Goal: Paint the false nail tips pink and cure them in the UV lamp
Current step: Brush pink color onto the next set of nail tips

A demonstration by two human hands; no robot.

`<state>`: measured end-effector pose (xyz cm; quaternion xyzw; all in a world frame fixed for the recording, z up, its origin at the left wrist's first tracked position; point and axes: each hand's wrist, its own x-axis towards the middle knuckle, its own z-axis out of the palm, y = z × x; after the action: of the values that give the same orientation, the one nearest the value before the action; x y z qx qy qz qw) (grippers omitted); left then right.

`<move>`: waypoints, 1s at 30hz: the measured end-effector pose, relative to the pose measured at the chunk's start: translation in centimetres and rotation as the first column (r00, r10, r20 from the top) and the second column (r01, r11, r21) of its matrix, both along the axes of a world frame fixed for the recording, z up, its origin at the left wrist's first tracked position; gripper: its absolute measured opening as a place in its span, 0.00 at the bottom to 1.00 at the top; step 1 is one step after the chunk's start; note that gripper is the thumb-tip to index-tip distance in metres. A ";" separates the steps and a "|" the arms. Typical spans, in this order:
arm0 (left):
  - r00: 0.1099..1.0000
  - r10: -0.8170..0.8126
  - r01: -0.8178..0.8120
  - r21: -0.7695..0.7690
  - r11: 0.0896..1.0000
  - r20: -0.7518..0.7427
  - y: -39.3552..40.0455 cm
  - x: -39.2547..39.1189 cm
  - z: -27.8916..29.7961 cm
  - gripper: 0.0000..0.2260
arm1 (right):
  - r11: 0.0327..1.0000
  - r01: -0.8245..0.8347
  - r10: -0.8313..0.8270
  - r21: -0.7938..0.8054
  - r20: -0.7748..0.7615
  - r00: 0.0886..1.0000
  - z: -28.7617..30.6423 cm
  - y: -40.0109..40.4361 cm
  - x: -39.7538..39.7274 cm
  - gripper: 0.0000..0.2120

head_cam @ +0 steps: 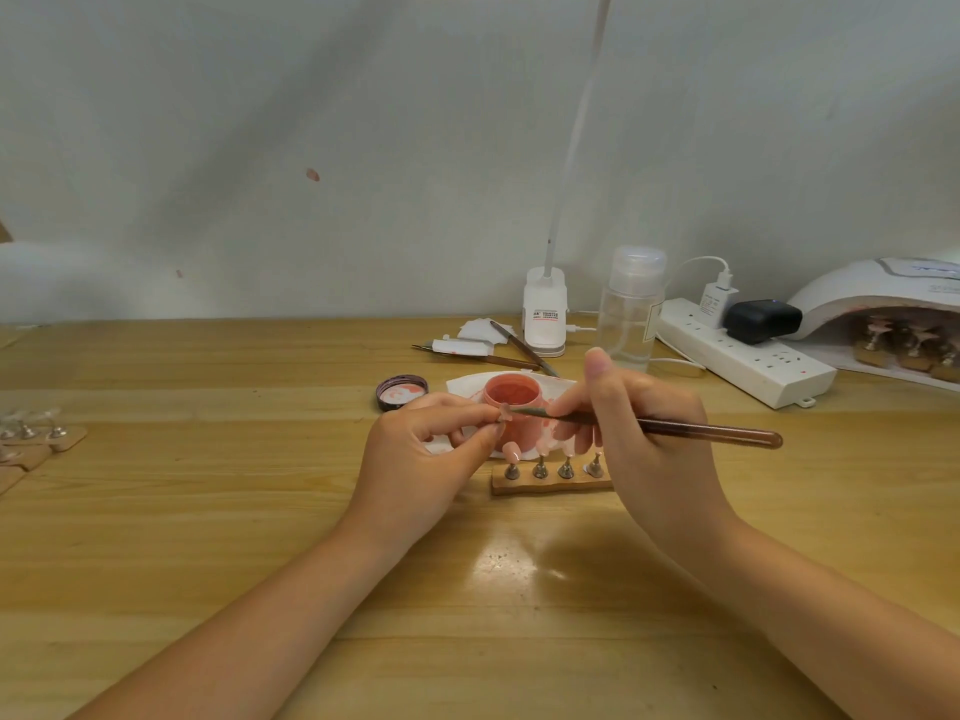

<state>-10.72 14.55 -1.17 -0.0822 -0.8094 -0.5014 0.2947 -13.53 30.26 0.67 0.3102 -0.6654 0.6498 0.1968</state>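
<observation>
My left hand (pixel 426 449) pinches a small nail tip on its stand (pixel 503 414) in front of the open pot of pink gel (pixel 511 402). My right hand (pixel 639 433) grips a brown brush (pixel 696 428), whose bristle end touches that nail tip. Just below stands a wooden holder (pixel 550 483) with several metal stands; the leftmost one carries a pink-painted tip (pixel 511 452). The white UV lamp (pixel 883 298) sits at the far right, with more holders of tips (pixel 909 345) inside its opening.
The pot's lid (pixel 401 392) lies to its left, and a white paper (pixel 462 384) is under the pot. Behind are spare brushes (pixel 519 350), a desk lamp base (pixel 544 314), a clear bottle (pixel 631 309) and a power strip (pixel 743 350). Unpainted tips on holders (pixel 36 439) sit at the left edge.
</observation>
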 end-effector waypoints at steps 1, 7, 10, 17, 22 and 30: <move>1.000 0.000 0.000 0.004 1.000 0.004 0.0 0.0 0.0 0.11 | 1.000 -0.007 0.007 -0.009 0.014 1.000 0.0 0.0 0.1 0.20; 1.000 0.008 -0.009 0.017 1.000 0.021 0.1 0.1 0.1 0.12 | 1.000 -0.002 0.002 -0.010 -0.016 1.000 0.1 0.1 -0.1 0.20; 1.000 0.010 -0.010 0.012 1.000 0.027 0.2 0.1 0.2 0.12 | 1.000 -0.009 0.009 0.006 -0.002 1.000 0.0 0.1 -0.1 0.21; 0.999 0.012 -0.013 0.023 1.000 0.034 0.3 0.1 0.2 0.11 | 1.000 0.001 0.000 0.015 -0.030 1.000 0.1 0.0 -0.2 0.19; 1.000 0.009 -0.010 0.018 1.000 0.027 0.2 0.1 0.1 0.12 | 1.000 0.012 -0.012 -0.027 -0.013 1.000 0.2 0.1 -0.2 0.19; 1.000 0.001 -0.001 -0.006 1.000 0.003 0.0 0.0 0.1 0.13 | 0.999 0.028 -0.026 -0.044 0.046 0.999 0.0 0.6 -0.2 0.23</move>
<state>-10.69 14.58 -1.09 -0.0818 -0.8114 -0.4989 0.2934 -13.71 30.85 0.66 0.2820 -0.6591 0.6687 0.1971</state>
